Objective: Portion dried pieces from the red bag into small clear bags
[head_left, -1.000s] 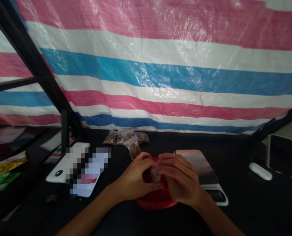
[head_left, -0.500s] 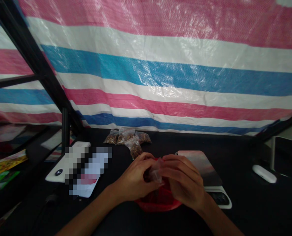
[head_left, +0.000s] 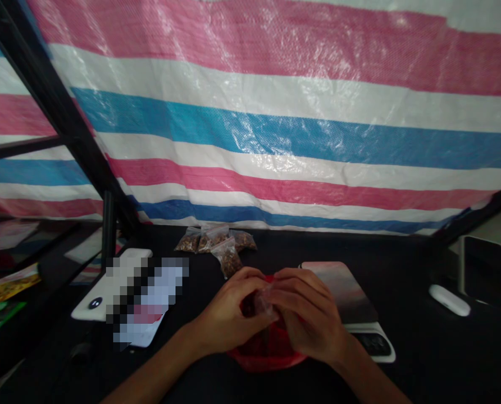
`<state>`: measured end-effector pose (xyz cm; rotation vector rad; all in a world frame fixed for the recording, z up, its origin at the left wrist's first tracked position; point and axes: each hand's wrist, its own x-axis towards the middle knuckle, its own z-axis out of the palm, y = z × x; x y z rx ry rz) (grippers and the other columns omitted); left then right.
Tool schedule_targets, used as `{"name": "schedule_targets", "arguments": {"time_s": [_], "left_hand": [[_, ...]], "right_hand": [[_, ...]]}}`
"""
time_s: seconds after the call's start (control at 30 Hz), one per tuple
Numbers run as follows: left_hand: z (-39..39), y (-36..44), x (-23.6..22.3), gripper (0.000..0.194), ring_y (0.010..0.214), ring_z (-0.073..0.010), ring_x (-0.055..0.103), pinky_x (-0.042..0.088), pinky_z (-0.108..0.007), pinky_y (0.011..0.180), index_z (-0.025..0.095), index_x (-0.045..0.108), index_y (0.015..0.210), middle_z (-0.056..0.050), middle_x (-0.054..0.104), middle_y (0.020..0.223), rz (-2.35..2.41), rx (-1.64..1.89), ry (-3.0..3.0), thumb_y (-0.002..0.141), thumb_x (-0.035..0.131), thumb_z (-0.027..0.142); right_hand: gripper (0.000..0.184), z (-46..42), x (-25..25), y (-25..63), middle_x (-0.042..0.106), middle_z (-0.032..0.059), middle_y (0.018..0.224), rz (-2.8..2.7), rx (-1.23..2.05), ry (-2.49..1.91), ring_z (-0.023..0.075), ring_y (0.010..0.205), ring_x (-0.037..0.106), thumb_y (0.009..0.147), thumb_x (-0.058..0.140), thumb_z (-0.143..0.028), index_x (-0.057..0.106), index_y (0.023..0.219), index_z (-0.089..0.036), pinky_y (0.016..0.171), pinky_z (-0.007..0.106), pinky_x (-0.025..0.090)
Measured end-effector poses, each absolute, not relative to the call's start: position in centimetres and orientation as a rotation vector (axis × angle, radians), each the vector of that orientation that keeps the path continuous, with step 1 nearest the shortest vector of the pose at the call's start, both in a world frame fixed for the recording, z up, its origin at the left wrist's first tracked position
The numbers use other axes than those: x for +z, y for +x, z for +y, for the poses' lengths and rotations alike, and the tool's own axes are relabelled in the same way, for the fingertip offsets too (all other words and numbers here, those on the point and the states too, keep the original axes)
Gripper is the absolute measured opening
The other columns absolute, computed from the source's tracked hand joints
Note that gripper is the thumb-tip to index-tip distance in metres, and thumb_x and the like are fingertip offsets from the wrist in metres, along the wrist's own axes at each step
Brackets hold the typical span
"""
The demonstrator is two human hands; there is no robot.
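Between my hands is a small clear plastic bag (head_left: pixel 264 302), held above a red bowl-like container (head_left: pixel 271 359). My left hand (head_left: pixel 227 311) curls around the bag's left side, its thumb and fingers closed on it. The fingers of my right hand (head_left: pixel 312 314) are bent and pressed to the bag's right edge. Both hands cover much of the red container, and its contents are dark and hard to make out. Just beyond my left hand lies a filled zip bag (head_left: pixel 227 259) with brown bits inside.
Several more filled zip bags (head_left: pixel 210 240) lie at the back. A digital scale (head_left: pixel 374 343) with a flat plate (head_left: pixel 338 292) is at the right, then a white case (head_left: pixel 449 300) and a phone (head_left: pixel 484 272). Another white device (head_left: pixel 88 297) lies left. Striped sheeting (head_left: pixel 276 129) hangs behind.
The clear bag now sits lower and more bunched between my fingers. Both hands keep nearly the same place; the whole view has shifted slightly.
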<state>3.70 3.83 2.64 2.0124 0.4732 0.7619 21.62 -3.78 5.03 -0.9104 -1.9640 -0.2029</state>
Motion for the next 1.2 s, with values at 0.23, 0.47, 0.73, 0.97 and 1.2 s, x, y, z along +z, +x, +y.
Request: {"name": "schedule_targets", "arguments": {"time_s": [0.23, 0.47, 0.73, 0.97, 1.2], "left_hand": [[4.1, 3.6, 2.7, 0.019, 0.11, -0.0196, 0.061, 0.05, -0.032, 0.099, 0.021, 0.068, 0.108, -0.006, 0.066, 0.113, 0.473, 0.803, 2.087, 0.089, 0.068, 0.022], [4.2, 3.5, 2.9, 0.023, 0.108, -0.0183, 0.063, 0.049, -0.032, 0.099, 0.023, 0.07, 0.104, -0.005, 0.069, 0.112, 0.485, 0.71, 2.173, 0.1, 0.048, 0.022], [4.0, 3.7, 3.7, 0.026, 0.095, -0.0171, 0.064, 0.051, -0.03, 0.089, 0.021, 0.069, 0.087, -0.004, 0.069, 0.097, 0.489, 0.68, 2.165, 0.101, 0.048, 0.027], [4.3, 3.3, 3.2, 0.022, 0.103, -0.0201, 0.064, 0.052, -0.033, 0.094, 0.022, 0.068, 0.112, -0.007, 0.069, 0.11, 0.566, 0.835, 2.127, 0.097, 0.055, 0.032], [6.8, 2.8, 1.6, 0.029, 0.106, -0.0255, 0.064, 0.051, -0.044, 0.097, 0.022, 0.058, 0.111, -0.008, 0.065, 0.109, 1.305, 1.25, 1.845, 0.1, 0.04, 0.043]], "right_hand": [[0.031, -3.5, 5.0, 21.6, 0.075, 0.0034, 0.094, -1.935, -0.317, -0.936, 0.0176, 0.091, 0.069, 0.094, 0.056, -0.006, 0.068, 0.116, -0.024, 0.08, 0.032, 0.054], [0.045, -3.4, 5.1, 21.7, 0.073, 0.0055, 0.097, -1.946, -0.317, -0.966, 0.0182, 0.087, 0.069, 0.094, 0.046, -0.001, 0.064, 0.127, -0.026, 0.074, 0.032, 0.055], [0.036, -3.1, 4.6, 22.6, 0.074, 0.0047, 0.097, -1.957, -0.244, -1.071, 0.018, 0.081, 0.069, 0.096, 0.051, -0.008, 0.064, 0.125, -0.024, 0.072, 0.031, 0.055], [0.032, -2.8, 4.3, 22.6, 0.073, 0.0057, 0.105, -1.871, -0.167, -1.102, 0.0183, 0.095, 0.07, 0.095, 0.055, -0.006, 0.064, 0.119, -0.024, 0.082, 0.03, 0.058], [0.022, -1.5, 3.9, 24.5, 0.072, 0.0023, 0.08, -1.253, -0.117, -1.558, 0.0169, 0.059, 0.069, 0.093, 0.064, -0.035, 0.061, 0.111, -0.02, 0.053, 0.026, 0.053]]}}
